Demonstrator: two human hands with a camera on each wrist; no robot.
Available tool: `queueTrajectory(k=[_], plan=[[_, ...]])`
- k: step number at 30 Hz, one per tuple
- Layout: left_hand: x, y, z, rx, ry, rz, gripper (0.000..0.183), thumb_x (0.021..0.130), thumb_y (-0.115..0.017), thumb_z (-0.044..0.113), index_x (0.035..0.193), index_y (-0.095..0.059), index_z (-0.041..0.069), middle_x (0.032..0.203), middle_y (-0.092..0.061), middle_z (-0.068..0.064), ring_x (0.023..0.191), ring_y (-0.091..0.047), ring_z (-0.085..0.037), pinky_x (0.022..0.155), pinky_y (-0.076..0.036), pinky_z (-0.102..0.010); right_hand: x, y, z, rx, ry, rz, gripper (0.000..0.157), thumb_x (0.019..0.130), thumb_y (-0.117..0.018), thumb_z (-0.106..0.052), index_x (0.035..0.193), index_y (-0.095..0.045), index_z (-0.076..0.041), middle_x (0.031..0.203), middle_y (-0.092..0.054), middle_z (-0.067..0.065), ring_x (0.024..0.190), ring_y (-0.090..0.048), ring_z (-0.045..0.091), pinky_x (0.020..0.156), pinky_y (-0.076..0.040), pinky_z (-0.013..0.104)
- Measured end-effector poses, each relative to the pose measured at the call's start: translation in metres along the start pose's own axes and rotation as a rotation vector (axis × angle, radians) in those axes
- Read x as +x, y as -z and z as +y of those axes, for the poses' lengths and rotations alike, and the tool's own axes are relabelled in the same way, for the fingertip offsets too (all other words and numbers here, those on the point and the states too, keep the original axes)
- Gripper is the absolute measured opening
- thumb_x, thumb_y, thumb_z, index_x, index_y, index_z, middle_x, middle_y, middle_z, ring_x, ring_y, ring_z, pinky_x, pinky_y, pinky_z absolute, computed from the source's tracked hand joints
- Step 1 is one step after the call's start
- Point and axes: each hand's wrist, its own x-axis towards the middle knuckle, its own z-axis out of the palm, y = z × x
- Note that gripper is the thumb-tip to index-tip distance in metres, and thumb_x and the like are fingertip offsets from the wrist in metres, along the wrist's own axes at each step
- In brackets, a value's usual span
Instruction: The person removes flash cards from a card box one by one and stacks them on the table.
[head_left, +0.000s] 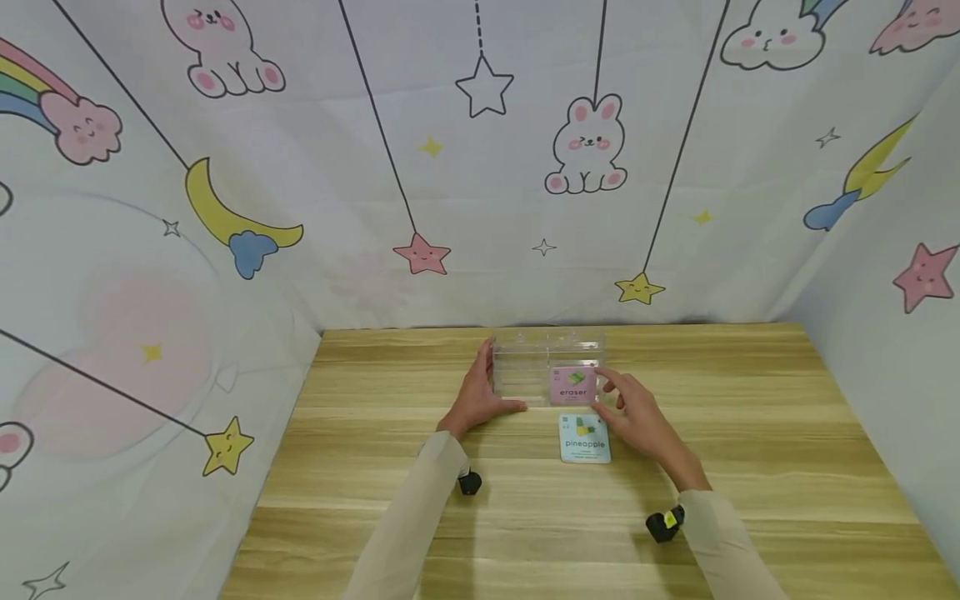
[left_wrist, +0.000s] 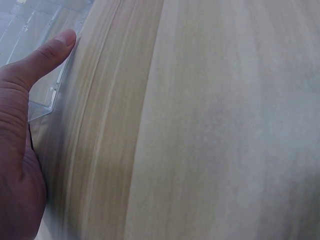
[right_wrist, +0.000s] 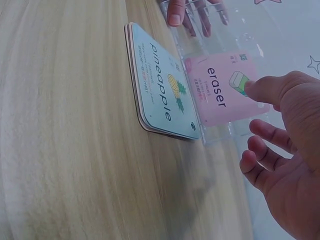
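A clear plastic box [head_left: 520, 377] with compartments sits at the back of the table. My left hand [head_left: 481, 395] grips its left end, the thumb along the near edge; in the left wrist view that thumb lies over the box's rim. A pink flash card printed "eraser" [head_left: 573, 387] is at the box's right compartment. My right hand [head_left: 637, 417] pinches this card at its right side, index finger at the far corner and thumb at the near one. In the right wrist view the thumb overlaps the eraser card [right_wrist: 215, 100], hiding the index finger.
Just in front of the box lies a small stack of rounded cards, the blue "pineapple" card [head_left: 585, 439] on top. The wooden table [head_left: 555, 525] meets a white cartoon-printed cloth [head_left: 330, 183] behind and at both sides.
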Motion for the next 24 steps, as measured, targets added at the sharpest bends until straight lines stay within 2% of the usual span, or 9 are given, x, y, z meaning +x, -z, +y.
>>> queueTrajectory(k=[5, 19, 24], plan=[[0.0005, -0.0001, 0.0021, 0.007, 0.011, -0.007, 0.14, 0.068, -0.101, 0.031, 0.168, -0.003, 0.024, 0.172, -0.016, -0.003, 0.155, -0.024, -0.016, 0.122, -0.028, -0.028, 0.0028, 0.0004, 0.0005, 0.006, -0.012, 0.001, 0.06, 0.098, -0.073, -0.01, 0.152, -0.048, -0.006, 0.115, -0.063, 0.02, 0.081, -0.048, 0.02, 0.068, -0.043, 0.033], [0.0007, 0.0014, 0.0024, 0.004, -0.003, -0.007, 0.142, 0.066, -0.102, 0.029, 0.168, -0.003, 0.018, 0.172, -0.016, -0.006, 0.155, -0.025, -0.02, 0.122, -0.029, -0.032, 0.0057, 0.0001, -0.0001, 0.021, -0.047, -0.027, 0.054, 0.099, -0.072, -0.014, 0.149, -0.051, -0.006, 0.118, -0.061, 0.018, 0.086, -0.049, 0.025, 0.07, -0.043, 0.035], [0.0004, 0.0012, 0.0026, 0.005, 0.007, -0.005, 0.142, 0.066, -0.102, 0.03, 0.168, -0.003, 0.021, 0.172, -0.016, -0.006, 0.155, -0.025, -0.019, 0.122, -0.029, -0.03, 0.0069, -0.0005, -0.0007, 0.022, -0.04, -0.021, 0.057, 0.099, -0.072, -0.015, 0.15, -0.049, -0.005, 0.117, -0.061, 0.019, 0.085, -0.049, 0.025, 0.069, -0.043, 0.034]])
